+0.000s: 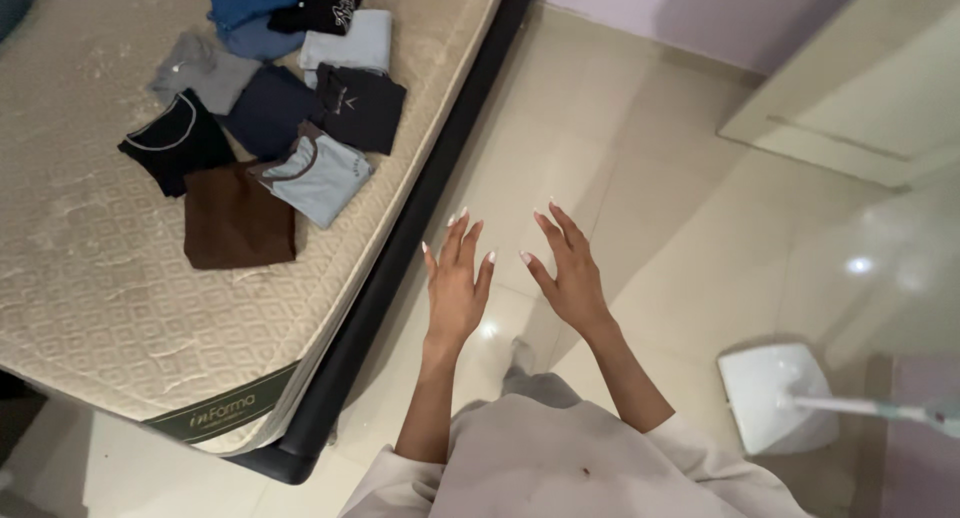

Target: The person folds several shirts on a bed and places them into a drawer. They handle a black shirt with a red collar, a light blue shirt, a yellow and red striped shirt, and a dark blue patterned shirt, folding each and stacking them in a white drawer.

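My left hand (455, 283) and my right hand (568, 273) are raised side by side in front of me over the tiled floor, fingers spread, holding nothing. Both hover just right of the bed's dark edge (400, 268). On the bare beige mattress (90, 278) lie several folded shirts: a brown one (238, 218), a light blue one with a brown collar (320, 176), a black one (172, 143), a navy one (268, 110), a grey one (200, 70) and others further back. The nearest shirt is about a hand's length left of my left hand.
A white flat mop head (775, 393) with a pale handle (880, 410) rests on the glossy cream tiles (700, 228) at the lower right. A light door or panel (860, 98) stands at the upper right, by a lilac wall (700, 13).
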